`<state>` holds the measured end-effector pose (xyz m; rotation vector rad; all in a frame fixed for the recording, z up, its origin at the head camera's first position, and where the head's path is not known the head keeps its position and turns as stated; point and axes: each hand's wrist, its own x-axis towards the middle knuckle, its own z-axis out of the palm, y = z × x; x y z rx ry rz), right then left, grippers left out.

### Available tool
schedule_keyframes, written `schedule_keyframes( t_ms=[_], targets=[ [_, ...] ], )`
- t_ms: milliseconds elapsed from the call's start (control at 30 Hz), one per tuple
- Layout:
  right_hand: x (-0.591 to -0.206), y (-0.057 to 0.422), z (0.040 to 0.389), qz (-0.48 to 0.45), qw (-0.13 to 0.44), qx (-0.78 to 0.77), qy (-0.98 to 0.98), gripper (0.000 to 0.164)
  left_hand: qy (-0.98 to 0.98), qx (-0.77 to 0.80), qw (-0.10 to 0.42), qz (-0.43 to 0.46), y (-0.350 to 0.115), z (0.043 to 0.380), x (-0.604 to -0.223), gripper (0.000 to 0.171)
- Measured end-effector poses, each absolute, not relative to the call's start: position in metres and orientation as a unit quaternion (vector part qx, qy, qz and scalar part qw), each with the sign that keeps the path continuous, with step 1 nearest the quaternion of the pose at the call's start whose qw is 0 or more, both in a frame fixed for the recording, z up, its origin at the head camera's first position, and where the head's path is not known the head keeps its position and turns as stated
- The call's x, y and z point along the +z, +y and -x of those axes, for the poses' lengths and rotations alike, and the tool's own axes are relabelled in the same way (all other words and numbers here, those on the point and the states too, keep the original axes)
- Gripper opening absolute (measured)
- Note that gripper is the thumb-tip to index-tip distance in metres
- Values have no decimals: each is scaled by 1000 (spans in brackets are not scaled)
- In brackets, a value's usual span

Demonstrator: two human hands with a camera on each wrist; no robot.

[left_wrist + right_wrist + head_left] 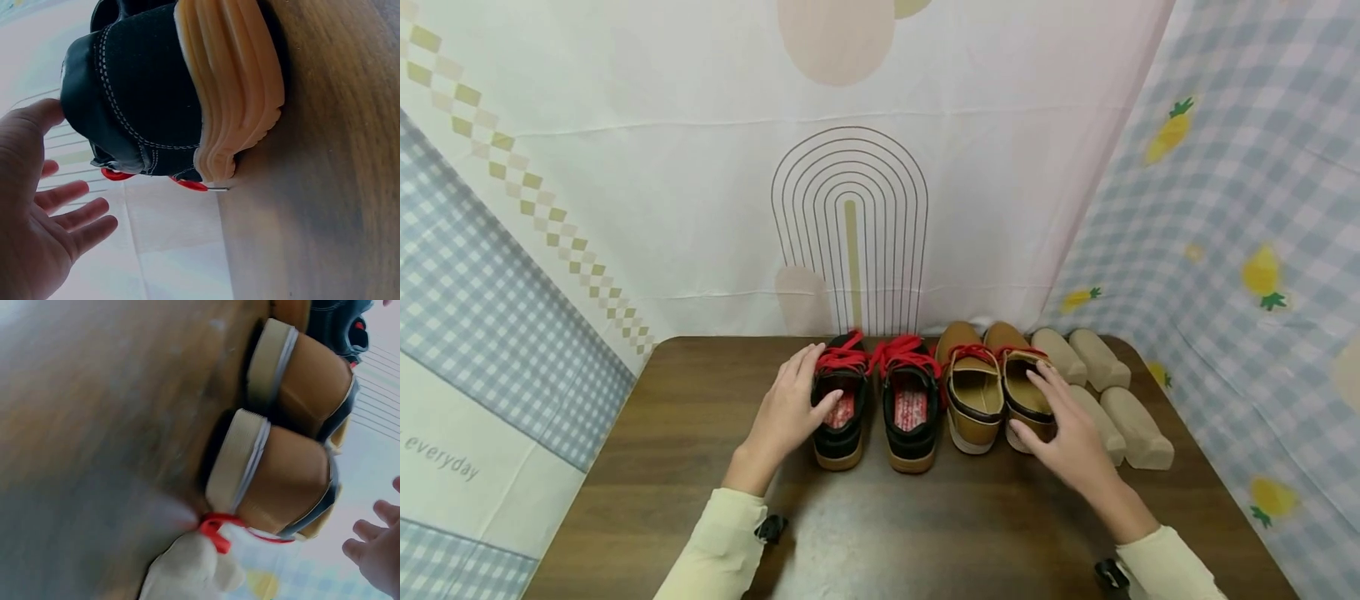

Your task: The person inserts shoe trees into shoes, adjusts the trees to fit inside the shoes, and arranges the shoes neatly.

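My left hand [786, 412] is beside and partly over the left black shoe [838, 446], its fingers spread and relaxed. In the left wrist view the thumb is right at the collar of this black shoe [147, 94], while the other fingers reach past it. A second black shoe [912, 446] with red laces stands to its right. My right hand [1071, 433] hovers by the right tan shoe [1018, 337], fingers apart and gripping nothing. The left tan shoe [973, 433] stands alongside. The right wrist view shows the heel of the tan shoe [287, 478], the fingers off to its side.
Several beige moulded shoe-shaped inserts [1138, 429] lie right of the tan shoes, partly behind my right hand. The brown wooden table [880, 533] backs onto a white patterned cloth [700, 208]. Checked cloth [1210, 275] hangs along the right side.
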<state>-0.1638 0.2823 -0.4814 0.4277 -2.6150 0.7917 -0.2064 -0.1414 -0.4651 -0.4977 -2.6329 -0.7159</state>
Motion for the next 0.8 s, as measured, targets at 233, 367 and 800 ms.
schedule_keyframes(
  t_ms=[233, 367, 800],
  targets=[
    [-487, 303, 156, -121, 190, 308, -924, 78, -931, -273, 181, 159, -142, 207, -467, 72],
    [-489, 312, 155, -105, 187, 321, -923, 78, -932, -278, 182, 146, -144, 210, -469, 69],
    [-489, 341, 150, -73, 152, 323, -931, 80, -921, -334, 167, 111, -144, 221, -475, 60]
  ],
)
